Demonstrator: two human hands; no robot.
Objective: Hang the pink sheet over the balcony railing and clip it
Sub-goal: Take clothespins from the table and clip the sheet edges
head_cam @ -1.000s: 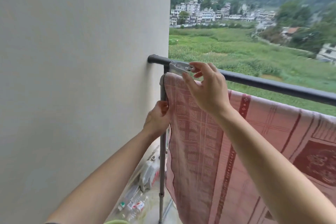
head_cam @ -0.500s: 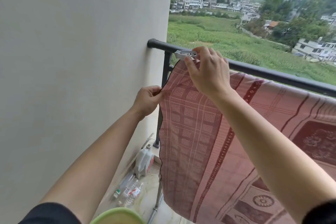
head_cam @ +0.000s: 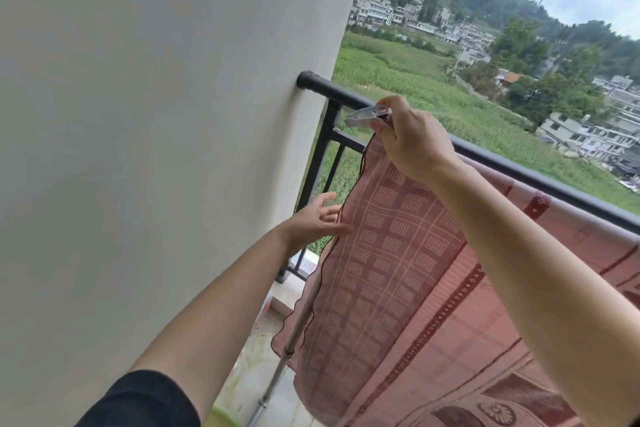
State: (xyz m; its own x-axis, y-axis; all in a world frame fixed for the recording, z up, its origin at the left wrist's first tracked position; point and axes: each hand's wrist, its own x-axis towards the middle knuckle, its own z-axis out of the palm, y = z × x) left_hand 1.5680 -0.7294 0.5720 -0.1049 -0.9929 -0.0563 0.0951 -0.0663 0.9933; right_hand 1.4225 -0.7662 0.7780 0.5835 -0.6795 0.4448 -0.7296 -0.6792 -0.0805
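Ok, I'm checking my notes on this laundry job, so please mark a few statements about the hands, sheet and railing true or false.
1. The right hand holds a metal clip. True.
2. The left hand grips the edge of the sheet. False: its fingers are spread beside the edge, gripping nothing.
3. The sheet hangs over the railing. True.
4. The railing is white. False: it is black.
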